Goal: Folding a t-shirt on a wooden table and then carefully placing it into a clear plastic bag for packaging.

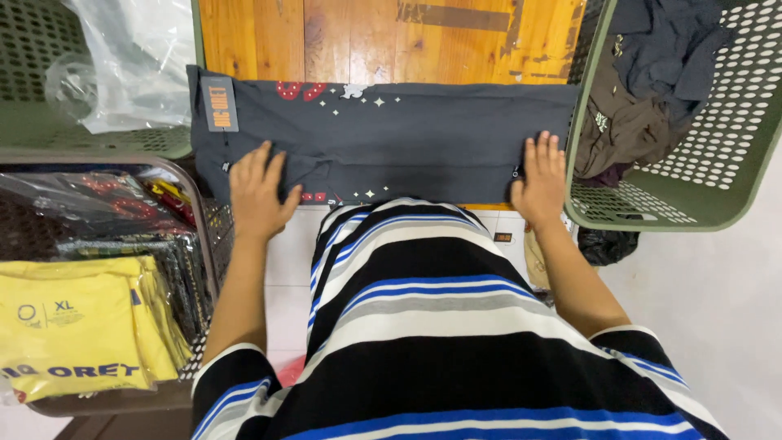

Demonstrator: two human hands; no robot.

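Observation:
A dark grey garment (423,134) with red and white printed shapes and a grey tag lies folded into a long band across the near edge of a wooden table (358,37). My left hand (259,191) lies flat on its left part, fingers spread. At the garment's right end my right hand (540,175) presses down flat, fingers together. Neither hand grips anything.
A green perforated basket (717,155) holding dark and brown clothes stands at the right. Another green basket (32,73) with a clear plastic bag (130,57) is at the upper left. A brown basket (195,220) at the left holds bagged yellow and dark garments.

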